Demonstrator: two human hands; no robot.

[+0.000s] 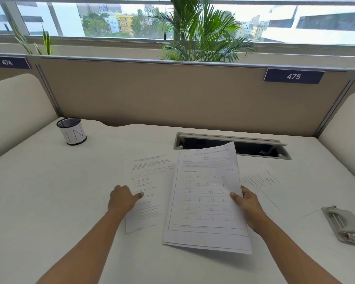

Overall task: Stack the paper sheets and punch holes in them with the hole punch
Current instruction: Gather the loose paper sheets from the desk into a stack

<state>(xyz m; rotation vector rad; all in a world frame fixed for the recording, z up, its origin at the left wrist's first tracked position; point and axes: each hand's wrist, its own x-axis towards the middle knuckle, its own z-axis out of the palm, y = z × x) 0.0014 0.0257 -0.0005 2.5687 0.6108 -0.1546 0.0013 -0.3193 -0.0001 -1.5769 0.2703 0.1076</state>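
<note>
Nearest, my right hand (247, 207) grips a stack of sheets (207, 201) by its right edge, thumb on top, tilted up off the table (59, 201); at least two sheets show in it. My left hand (122, 198), fingers curled, pinches the left edge of one printed sheet (146, 173) lying flat. One loose sheet (262, 181) lies to the right, one hole punch (342, 224) near it. One mesh pen cup (72, 131) stands far left.

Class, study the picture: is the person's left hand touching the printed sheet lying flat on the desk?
Touching. The head view shows the left hand lying over the left edge of the printed sheet, a fingertip pressed on it.
</note>
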